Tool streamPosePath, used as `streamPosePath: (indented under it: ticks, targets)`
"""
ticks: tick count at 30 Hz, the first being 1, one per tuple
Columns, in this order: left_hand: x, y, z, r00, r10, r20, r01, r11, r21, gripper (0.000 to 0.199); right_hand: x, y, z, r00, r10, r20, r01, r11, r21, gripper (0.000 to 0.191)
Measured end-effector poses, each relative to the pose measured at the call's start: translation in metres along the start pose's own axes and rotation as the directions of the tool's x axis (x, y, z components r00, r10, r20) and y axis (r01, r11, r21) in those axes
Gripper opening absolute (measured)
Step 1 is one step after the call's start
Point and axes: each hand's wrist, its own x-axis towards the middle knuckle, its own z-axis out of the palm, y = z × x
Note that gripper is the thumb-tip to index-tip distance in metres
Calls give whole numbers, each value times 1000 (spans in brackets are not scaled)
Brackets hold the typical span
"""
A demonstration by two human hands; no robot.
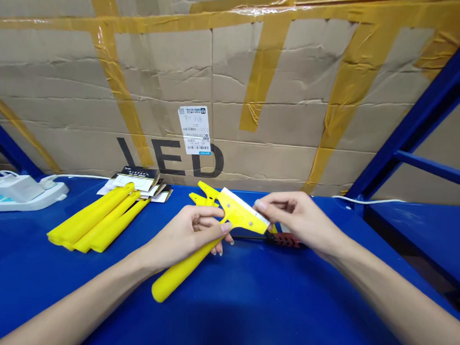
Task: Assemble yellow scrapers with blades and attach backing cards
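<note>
My left hand (198,228) is closed around the neck of a yellow scraper (246,217), whose long round handle slants down toward me. Two screws show on its flat head. Along the head's upper edge runs a pale, shiny blade strip (238,198). The fingertips of my right hand (292,213) pinch this strip near its right end. Behind my left hand lie more yellow scraper parts (199,198), partly hidden. Beneath my right hand, a red and black handle (286,239) with a thin dark shaft rests on the table, looking like a screwdriver.
Several yellow scrapers with header cards (104,219) lie stacked at the left on the blue table (244,310). A white power strip (23,195) sits at the far left. A large taped cardboard box (161,83) stands behind, with a blue metal frame (419,107) at the right.
</note>
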Motion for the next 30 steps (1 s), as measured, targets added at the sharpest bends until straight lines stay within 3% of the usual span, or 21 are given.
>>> streamPosePath:
  ticks: [1,3,5,7,10,13,18,22,24,26,28,30]
  targets:
    - [-1,0,-1,1000,-5,9,5,1000,0,30,0,0,-6,997,-21,-68,18,999,-48,41]
    - [-2,0,-2,1000,-14,-5,14,1000,-12,28,-3,5,-23,961,-100,-257,19,954,-298,38]
    - [-2,1,-1,999,-31,-41,29,998,-60,27,-8,15,-41,886,-176,-430,-111,818,-564,32]
    - [0,2,2,997,-45,-67,37,993,-110,28,-13,28,-56,898,-140,-418,-209,700,-683,33]
    - [8,6,12,991,-65,-117,44,984,-172,29,-19,43,-64,928,59,-367,-331,582,-743,54]
    - [17,12,26,979,-130,-158,84,960,-268,29,-20,48,-64,925,191,-329,-379,534,-755,63]
    - [31,18,44,948,-228,-221,111,891,-441,19,-22,44,-67,951,130,-281,-306,524,-795,61]
    - [37,17,49,934,-271,-234,111,841,-529,12,-26,38,-69,946,68,-317,-319,364,-875,45]
    - [36,16,48,938,-263,-227,99,829,-551,9,-28,34,-69,946,-11,-324,-306,304,-902,36]
    - [34,16,46,938,-256,-235,80,818,-569,10,-30,28,-67,933,-196,-302,-230,322,-918,27]
    - [31,15,43,935,-247,-256,52,806,-589,15,-31,21,-62,857,-428,-288,-99,412,-906,17]
    - [28,15,38,933,-223,-283,6,794,-608,17,-32,15,-55,771,-553,-315,36,532,-846,9]
